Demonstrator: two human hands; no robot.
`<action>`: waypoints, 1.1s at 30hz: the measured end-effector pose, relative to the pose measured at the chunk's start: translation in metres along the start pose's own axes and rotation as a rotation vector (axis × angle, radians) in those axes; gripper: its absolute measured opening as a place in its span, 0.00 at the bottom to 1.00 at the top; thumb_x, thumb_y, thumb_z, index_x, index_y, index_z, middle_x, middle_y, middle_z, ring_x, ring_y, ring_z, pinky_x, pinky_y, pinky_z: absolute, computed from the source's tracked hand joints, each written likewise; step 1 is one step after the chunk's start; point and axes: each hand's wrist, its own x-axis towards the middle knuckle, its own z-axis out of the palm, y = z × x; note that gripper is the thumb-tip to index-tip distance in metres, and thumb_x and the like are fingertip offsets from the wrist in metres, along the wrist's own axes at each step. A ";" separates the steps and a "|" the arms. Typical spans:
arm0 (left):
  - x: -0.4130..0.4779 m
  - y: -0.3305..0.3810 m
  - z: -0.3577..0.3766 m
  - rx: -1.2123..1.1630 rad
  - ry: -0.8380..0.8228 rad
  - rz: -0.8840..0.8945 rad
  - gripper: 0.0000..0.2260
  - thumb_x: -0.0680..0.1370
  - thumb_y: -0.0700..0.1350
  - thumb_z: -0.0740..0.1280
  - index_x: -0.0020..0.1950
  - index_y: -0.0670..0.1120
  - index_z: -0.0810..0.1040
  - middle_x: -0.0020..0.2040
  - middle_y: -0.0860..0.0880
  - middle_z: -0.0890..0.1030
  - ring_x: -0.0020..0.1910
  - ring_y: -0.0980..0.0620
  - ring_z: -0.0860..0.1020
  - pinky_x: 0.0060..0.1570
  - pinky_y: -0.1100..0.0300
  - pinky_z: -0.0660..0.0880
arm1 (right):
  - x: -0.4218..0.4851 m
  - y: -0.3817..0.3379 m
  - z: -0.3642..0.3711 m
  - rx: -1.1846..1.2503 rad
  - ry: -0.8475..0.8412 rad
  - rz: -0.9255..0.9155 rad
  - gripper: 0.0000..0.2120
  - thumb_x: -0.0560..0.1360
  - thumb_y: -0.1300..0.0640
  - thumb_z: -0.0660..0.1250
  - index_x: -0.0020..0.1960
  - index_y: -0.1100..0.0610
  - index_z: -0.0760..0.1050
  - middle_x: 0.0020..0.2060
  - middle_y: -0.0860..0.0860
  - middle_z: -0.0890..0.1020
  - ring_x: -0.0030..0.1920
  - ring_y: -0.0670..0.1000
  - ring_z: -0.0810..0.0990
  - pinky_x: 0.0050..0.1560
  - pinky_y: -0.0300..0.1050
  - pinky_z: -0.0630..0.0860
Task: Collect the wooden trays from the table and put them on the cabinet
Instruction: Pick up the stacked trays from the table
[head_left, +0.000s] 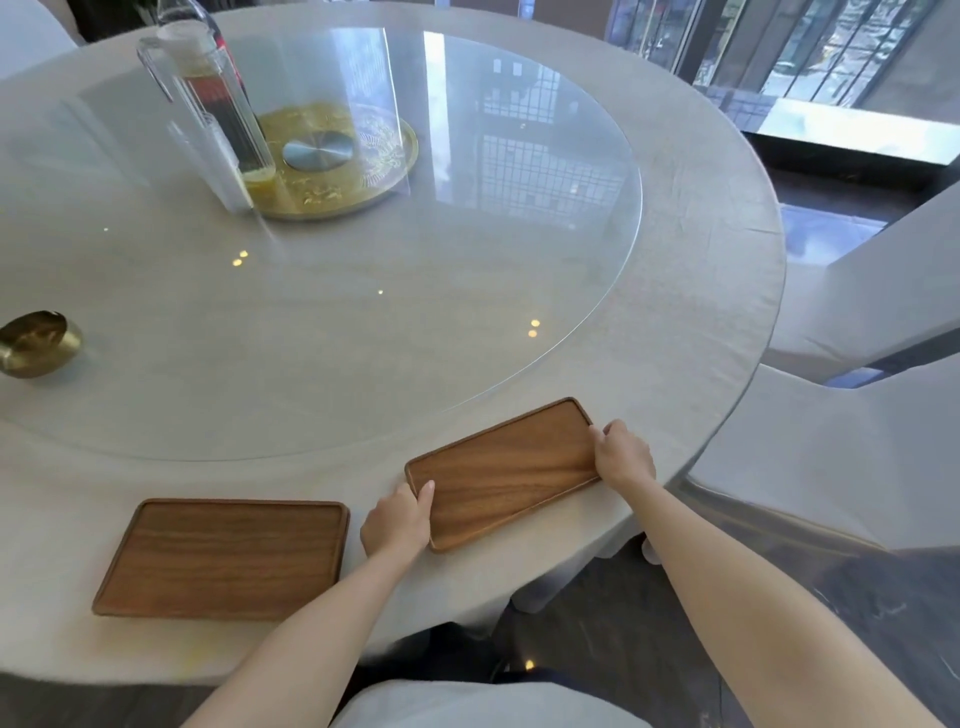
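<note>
Both hands grip the right-hand wooden tray (503, 470), which lies flat near the table (675, 291) edge, just outside the glass turntable (363, 338). The left hand (399, 522) curls over its near short end, thumb on the rim; the right hand (623, 453) closes on the far end. Lifting level and evenly seems best, then stacking it on the second tray (223, 558), further left along that turntable's rim.

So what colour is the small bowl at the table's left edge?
Brassy gold bowl, shown in the head view.
</note>
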 end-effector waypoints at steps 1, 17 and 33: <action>0.001 0.000 -0.001 -0.016 0.005 -0.004 0.23 0.79 0.58 0.49 0.53 0.41 0.74 0.52 0.42 0.81 0.51 0.41 0.78 0.46 0.54 0.72 | 0.000 0.001 0.001 -0.009 0.012 -0.005 0.19 0.80 0.49 0.50 0.53 0.64 0.70 0.51 0.61 0.78 0.51 0.60 0.74 0.47 0.51 0.70; 0.053 -0.090 -0.102 -0.221 0.185 0.294 0.16 0.80 0.52 0.52 0.40 0.43 0.66 0.33 0.47 0.72 0.36 0.44 0.73 0.34 0.56 0.65 | -0.060 -0.067 0.062 0.150 0.176 -0.114 0.17 0.78 0.48 0.54 0.53 0.60 0.73 0.44 0.58 0.80 0.44 0.58 0.75 0.41 0.48 0.69; 0.092 -0.287 -0.150 0.011 0.084 0.237 0.14 0.81 0.50 0.48 0.40 0.45 0.64 0.46 0.37 0.81 0.47 0.37 0.78 0.40 0.53 0.67 | -0.173 -0.164 0.193 0.117 0.038 -0.217 0.18 0.80 0.50 0.52 0.63 0.57 0.69 0.52 0.61 0.81 0.53 0.61 0.78 0.51 0.53 0.74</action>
